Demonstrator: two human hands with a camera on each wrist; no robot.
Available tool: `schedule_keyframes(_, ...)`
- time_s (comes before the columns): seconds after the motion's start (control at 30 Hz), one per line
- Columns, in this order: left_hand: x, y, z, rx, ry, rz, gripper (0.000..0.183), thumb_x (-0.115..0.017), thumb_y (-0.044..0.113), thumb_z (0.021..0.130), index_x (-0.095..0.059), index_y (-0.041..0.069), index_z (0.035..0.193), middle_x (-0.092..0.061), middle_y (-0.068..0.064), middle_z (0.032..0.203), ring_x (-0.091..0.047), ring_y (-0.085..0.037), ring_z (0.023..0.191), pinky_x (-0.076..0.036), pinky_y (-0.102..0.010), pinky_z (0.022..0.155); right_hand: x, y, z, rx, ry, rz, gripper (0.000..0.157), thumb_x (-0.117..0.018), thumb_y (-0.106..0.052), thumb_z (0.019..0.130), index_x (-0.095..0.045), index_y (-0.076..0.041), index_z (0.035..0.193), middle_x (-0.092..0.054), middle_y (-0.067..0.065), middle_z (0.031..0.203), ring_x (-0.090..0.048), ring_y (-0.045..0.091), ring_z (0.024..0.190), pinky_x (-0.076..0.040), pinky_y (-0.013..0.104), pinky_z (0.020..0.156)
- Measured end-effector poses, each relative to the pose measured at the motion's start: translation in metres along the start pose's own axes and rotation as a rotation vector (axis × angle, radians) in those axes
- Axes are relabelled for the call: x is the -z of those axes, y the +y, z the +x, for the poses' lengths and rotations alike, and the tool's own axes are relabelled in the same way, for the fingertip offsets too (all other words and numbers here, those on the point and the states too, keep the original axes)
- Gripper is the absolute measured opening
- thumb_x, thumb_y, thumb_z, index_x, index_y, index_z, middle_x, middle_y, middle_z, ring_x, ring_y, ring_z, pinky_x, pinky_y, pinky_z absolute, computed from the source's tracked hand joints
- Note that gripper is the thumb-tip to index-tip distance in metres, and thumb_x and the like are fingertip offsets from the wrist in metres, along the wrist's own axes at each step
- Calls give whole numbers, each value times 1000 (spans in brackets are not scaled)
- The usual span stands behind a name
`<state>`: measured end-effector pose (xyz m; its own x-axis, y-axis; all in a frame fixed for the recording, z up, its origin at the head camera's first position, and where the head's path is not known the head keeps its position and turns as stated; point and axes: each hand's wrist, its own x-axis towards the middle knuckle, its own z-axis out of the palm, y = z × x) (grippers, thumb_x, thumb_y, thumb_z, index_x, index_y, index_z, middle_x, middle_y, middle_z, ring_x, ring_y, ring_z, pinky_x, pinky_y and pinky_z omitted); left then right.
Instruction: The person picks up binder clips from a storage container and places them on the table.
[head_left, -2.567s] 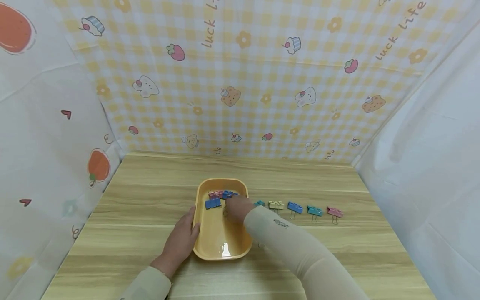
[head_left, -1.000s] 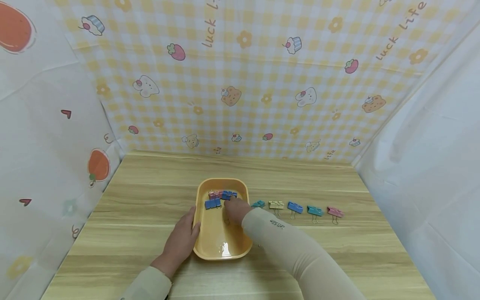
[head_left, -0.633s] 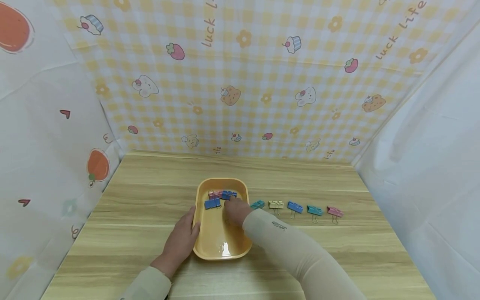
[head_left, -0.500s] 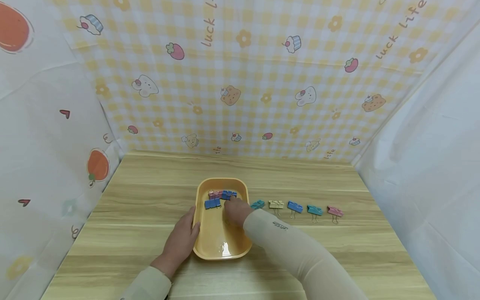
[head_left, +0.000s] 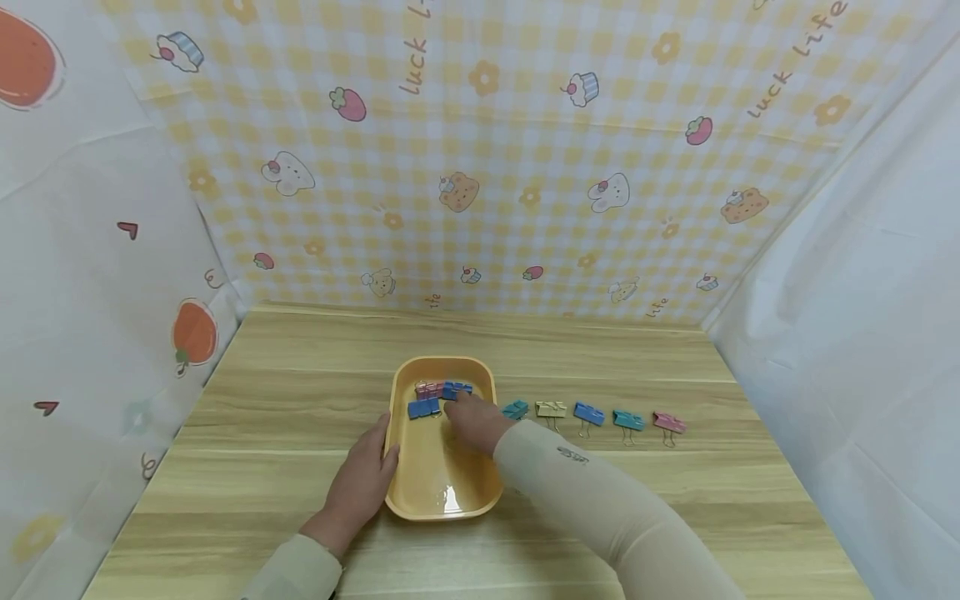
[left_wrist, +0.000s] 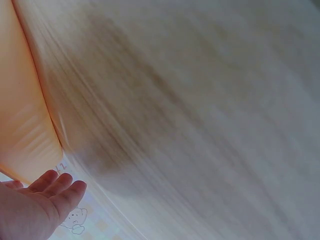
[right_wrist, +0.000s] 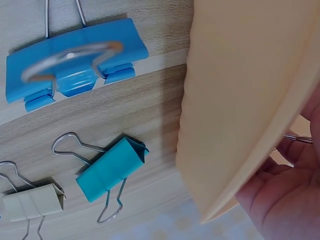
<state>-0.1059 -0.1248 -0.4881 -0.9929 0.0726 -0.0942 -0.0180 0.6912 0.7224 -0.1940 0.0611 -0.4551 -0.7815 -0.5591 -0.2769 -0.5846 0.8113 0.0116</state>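
My left hand (head_left: 362, 475) rests along the left outer side of the yellow tray (head_left: 442, 513), its fingers extended; the left wrist view shows these fingers (left_wrist: 57, 192) beside the tray wall. My right hand (head_left: 474, 421) reaches inside the tray, fingers bent. In the right wrist view it pinches a binder clip's wire handles (right_wrist: 298, 138); the clip's body is hidden behind the hand and rim. At the tray's far end lie a pink binder clip (head_left: 429, 390) and two blue ones, one blue clip (head_left: 457, 389) at my right fingertips, the other blue clip (head_left: 423, 407) nearer.
Right of the tray, a row of binder clips lies on the wooden table (head_left: 300, 350): teal (head_left: 515, 409), cream (head_left: 551, 409), blue (head_left: 589, 413), teal (head_left: 627, 420), pink (head_left: 668, 422). Another blue clip (right_wrist: 75, 60), close to the tray, is under my right forearm. Cloth walls surround the table.
My right hand has stayed low in the tray with small shifts; its forearm has moved slightly right. Wire handles seen below it earlier are now hidden in the head view. The left hand keeps still.
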Motion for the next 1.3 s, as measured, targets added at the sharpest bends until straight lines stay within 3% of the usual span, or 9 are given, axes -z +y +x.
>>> schedule_keyframes(0.2,0,1,0,-1,2,0,59,-43,22,103,-20,-2,152,-33,-25,151,-31,-42,139,-27,-55,112,5,-2,-5,4,4,33,26,-63,-12,92,-61,-8,118,-60,11,123,-59,24,114,-54,34,90)
schedule_keyframes(0.37,1,1,0,4,1,-2,59,-43,22,103,-20,-1,152,-33,-25,151,-31,-42,139,-27,-56,112,10,-3,-9,9,23,64,15,-62,-11,94,-61,-12,109,-60,7,114,-60,17,99,-55,27,77)
schedule_keyframes(0.57,1,2,-1,4,-2,0,59,-43,22,103,-20,-1,152,-33,-26,150,-31,-43,139,-27,-56,112,16,-3,-14,51,66,85,14,-66,-12,91,-60,-13,103,-52,1,98,-49,11,80,-47,19,60)
schedule_keyframes(0.9,0,1,-1,5,-5,8,59,-42,22,103,-19,-1,152,-33,-26,150,-31,-43,138,-27,-56,112,23,-2,-20,84,112,120,24,-70,-4,82,-60,-11,102,-50,-1,98,-48,12,82,-43,18,55)
schedule_keyframes(1.3,0,1,-1,-3,-2,11,59,-42,22,103,-18,-1,152,-32,-26,151,-30,-42,139,-27,-56,112,33,2,-32,156,182,131,27,-70,-3,83,-60,-9,108,-51,2,105,-46,12,87,-44,15,59)
